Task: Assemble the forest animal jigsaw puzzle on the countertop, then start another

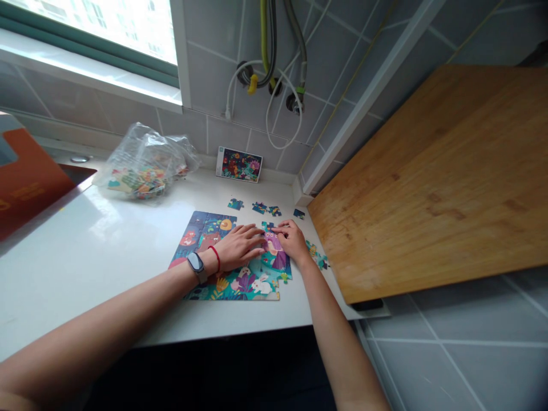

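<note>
A colourful, partly joined jigsaw puzzle (257, 283) lies flat on the white counter. Across its middle rests my left hand (240, 246), palm down with the fingers spread, wearing a grey watch and a red band at the wrist. My right hand (293, 238) is at the puzzle's upper right, its fingers bent together and touching a small piece (268, 226) at the top edge; whether they pinch it is hard to see. Loose pieces (259, 207) lie just above the puzzle, and more loose pieces (317, 255) are right of my right hand.
A clear plastic bag of pieces (145, 171) sits at the back left, near an orange box (34, 171). The picture card (240, 165) leans on the tiled wall. A large wooden board (436, 182) stands close on the right. Hoses hang above.
</note>
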`<state>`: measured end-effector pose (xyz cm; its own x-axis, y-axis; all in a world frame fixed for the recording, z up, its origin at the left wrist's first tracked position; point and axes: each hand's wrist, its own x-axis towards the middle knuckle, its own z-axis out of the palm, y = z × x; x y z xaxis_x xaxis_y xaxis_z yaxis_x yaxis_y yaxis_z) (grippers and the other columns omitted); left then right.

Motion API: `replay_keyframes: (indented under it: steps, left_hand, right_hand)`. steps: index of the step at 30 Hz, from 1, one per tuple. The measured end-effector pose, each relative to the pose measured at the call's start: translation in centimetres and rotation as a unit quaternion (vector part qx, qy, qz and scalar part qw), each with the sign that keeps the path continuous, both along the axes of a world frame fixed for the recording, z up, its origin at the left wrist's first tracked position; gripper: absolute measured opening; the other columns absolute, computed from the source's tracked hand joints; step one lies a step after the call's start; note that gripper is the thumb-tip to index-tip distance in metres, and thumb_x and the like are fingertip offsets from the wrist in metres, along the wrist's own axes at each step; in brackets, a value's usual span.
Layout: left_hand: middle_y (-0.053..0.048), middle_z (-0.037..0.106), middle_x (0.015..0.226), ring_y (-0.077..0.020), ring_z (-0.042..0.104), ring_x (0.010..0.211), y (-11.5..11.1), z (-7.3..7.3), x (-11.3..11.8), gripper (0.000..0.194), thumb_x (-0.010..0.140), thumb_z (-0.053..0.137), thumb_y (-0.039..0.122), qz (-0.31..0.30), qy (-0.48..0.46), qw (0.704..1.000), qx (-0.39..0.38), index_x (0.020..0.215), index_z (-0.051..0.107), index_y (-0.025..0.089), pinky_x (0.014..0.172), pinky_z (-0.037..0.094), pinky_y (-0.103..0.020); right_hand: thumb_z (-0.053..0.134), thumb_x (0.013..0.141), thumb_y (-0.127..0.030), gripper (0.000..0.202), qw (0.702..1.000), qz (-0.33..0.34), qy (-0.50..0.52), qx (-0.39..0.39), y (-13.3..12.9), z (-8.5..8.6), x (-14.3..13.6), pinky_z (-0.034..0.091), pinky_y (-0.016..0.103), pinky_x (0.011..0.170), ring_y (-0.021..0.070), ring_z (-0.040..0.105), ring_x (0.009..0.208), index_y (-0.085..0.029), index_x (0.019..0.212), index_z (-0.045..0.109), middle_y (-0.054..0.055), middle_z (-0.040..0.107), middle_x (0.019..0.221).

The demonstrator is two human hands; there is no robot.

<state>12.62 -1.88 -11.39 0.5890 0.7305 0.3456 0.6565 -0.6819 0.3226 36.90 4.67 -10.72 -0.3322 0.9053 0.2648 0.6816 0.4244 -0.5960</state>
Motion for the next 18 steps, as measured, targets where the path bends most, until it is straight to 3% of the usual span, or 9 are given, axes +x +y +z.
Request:
replay_keyframes:
  steps: [5,18]
  left_hand:
    - [-0.012,0.061,0.149,-0.0356,0.049,0.143,0.07,-0.18,-0.03,0.051,0.111,0.034,0.055,0.004,-0.001,1.000,-0.001,0.138,0.067,0.025,0.116,0.042,-0.054]
    - [-0.012,0.054,0.158,-0.0375,0.048,0.147,-0.04,-0.08,-0.01,0.048,0.109,0.042,0.056,0.021,0.012,1.000,-0.019,0.137,0.070,0.028,0.118,0.042,-0.057]
  right_hand:
    - [0.060,0.088,-0.008,0.037,1.000,0.002,-0.018,0.011,-0.45,0.08,-0.03,0.053,0.035,0.103,0.0213,0.067,0.107,-0.025,0.107,0.086,0.008,0.067,0.113]
    - [0.062,0.087,-0.009,0.033,0.999,0.016,0.001,0.037,-0.42,-0.40,0.32,0.055,0.036,0.099,0.0212,0.067,0.102,-0.026,0.097,0.087,0.007,0.067,0.108]
